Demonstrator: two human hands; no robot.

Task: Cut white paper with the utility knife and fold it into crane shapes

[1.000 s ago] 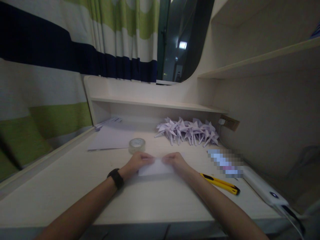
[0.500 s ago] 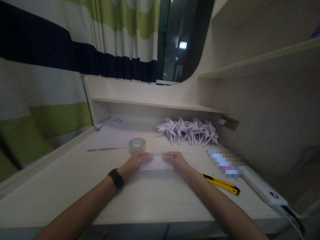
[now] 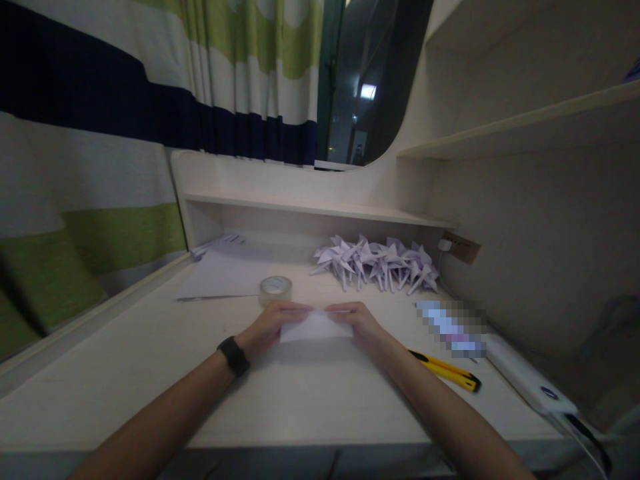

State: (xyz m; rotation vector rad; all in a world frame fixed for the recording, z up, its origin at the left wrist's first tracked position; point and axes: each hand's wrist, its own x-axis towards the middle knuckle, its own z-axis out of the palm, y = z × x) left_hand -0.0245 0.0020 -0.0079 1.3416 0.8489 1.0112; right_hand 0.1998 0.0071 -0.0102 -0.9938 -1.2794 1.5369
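Paper, a small pale sheet, is held flat on the desk between two hands near the middle of the view. The left hand is set on the sheet's left edge, with its fingers curled down and pinched onto the upper left corner. The right hand is set on the right edge in the same way, fingers closed on the upper right corner. The fingertips of both hands are brought close together along the sheet's far edge, which appears to be lifted or folded slightly toward the person; the exact fold cannot be made out in the dim light. A black wristband is worn on the left wrist.

Just beyond the left hand, a roll of clear tape is laid flat on the desk. Behind it a larger sheet is spread out, with more scraps tucked under the low shelf. A heap of folded paper cranes is piled near the back right. To the right of the right forearm a yellow utility knife is laid, and beyond it a white power strip is placed along the wall. A striped curtain is hung at the left.
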